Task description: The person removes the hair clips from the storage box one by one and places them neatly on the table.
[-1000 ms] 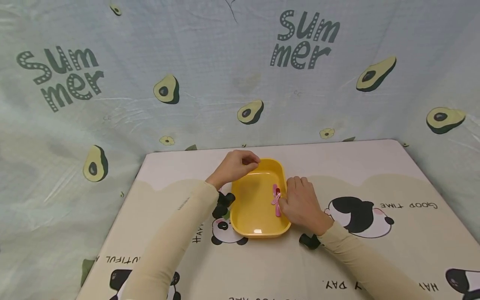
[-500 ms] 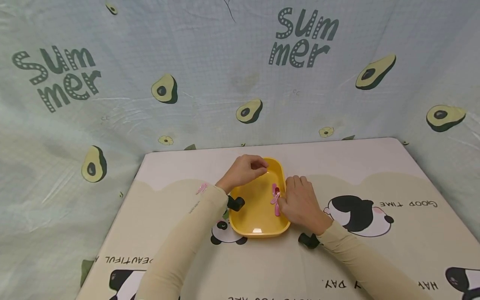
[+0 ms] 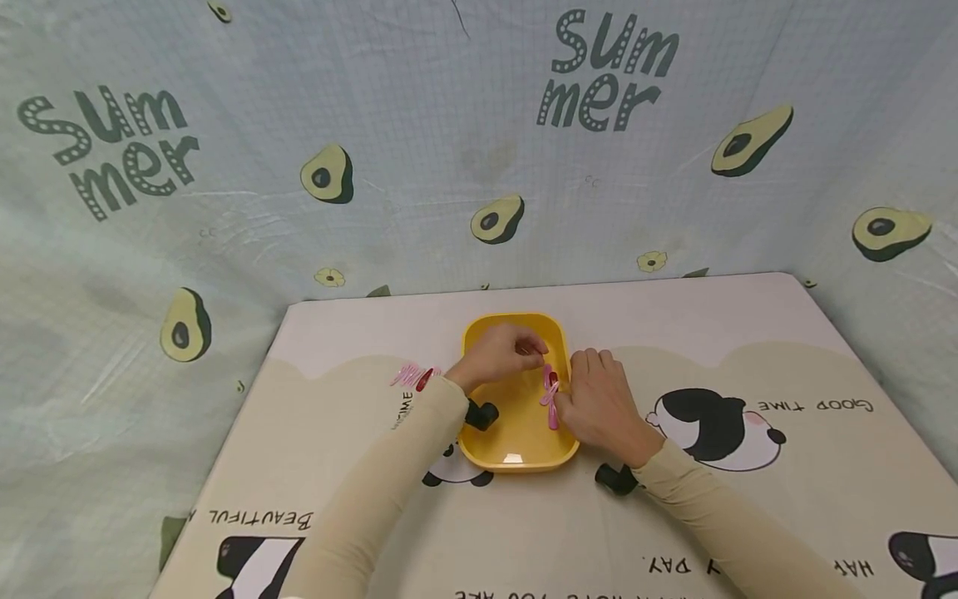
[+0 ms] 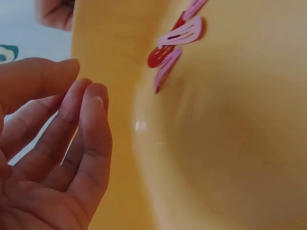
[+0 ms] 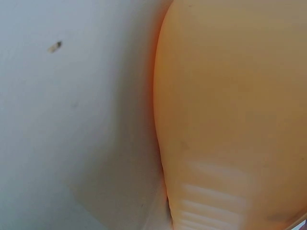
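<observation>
Left hand [image 3: 500, 356] over yellow tray [image 3: 527, 433], fingers loosely bent, thumb near fingertips, nothing seen held. Right hand [image 3: 601, 408] holds tray at right rim. Hair clips [image 4: 181, 36], pink and red, lie overlapped inside tray near right wall. Risk: overlapped clips could snag, drag together; low black wrist unit [image 3: 481, 416] could bump left rim, jolt clips.

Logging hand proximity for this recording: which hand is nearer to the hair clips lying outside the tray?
Left. The left hand is over the yellow tray, its wrist close beside those hair clips. The right hand is farther away, at the tray's opposite rim.
</observation>
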Tool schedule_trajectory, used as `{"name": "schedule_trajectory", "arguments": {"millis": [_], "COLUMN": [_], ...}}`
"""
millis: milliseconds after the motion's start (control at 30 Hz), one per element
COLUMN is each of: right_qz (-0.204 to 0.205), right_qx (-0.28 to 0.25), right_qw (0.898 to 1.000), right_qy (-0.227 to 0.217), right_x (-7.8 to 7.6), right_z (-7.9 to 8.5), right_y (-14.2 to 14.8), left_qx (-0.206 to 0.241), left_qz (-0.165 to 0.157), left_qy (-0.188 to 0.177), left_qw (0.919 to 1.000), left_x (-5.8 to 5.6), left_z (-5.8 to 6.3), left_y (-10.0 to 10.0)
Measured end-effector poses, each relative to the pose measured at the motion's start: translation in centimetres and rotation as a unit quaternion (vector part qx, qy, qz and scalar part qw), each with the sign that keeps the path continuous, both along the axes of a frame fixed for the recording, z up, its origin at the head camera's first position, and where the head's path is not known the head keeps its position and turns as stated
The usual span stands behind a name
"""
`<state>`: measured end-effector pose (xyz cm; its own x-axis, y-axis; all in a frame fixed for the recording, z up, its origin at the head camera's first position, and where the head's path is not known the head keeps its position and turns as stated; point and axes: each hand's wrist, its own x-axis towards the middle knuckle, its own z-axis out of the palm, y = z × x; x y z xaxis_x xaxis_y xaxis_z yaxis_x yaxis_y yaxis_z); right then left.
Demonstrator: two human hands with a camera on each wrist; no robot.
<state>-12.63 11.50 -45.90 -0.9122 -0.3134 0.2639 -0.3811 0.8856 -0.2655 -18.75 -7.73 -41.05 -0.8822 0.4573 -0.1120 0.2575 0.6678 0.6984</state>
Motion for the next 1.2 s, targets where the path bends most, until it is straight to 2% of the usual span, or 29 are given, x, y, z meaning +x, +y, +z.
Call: {"name": "schedule_trajectory", "arguments": {"millis": [467, 733, 967, 1100, 1200], "right_qz": [-0.001, -0.001, -0.003, -0.002, -0.001], "right_qx": [-0.009, -0.015, -0.010, -0.010, -0.012], "right_qw": [1.000, 1.000, 1.000, 1.000, 1.000], "right_qy": [0.009, 0.006, 0.002, 0.001, 0.003], "right_x": [0.0, 0.1, 0.1, 0.1, 0.1], "right_z": [0.0, 0.0, 0.0, -0.1, 0.0], "right_y": [0.1, 0.1, 0.2, 0.2, 0.2], "left_qx": [-0.025, -0.033, -0.024, -0.021, -0.031], "left_qz": [-0.041, -0.049, -0.069, -0.068, -0.069], "left_qy": [-0.049, -0.050, -0.049, -0.056, -0.046], "left_qw": [0.9977, 0.9970, 0.9961, 0.9959, 0.9961], "left_x": [0.3, 0.3, 0.3, 0.3, 0.3], "left_z": [-1.4, -2.2, -2.6, -2.8, -3.0], "left_y": [0.7, 0.9, 1.2, 1.4, 1.6]}}
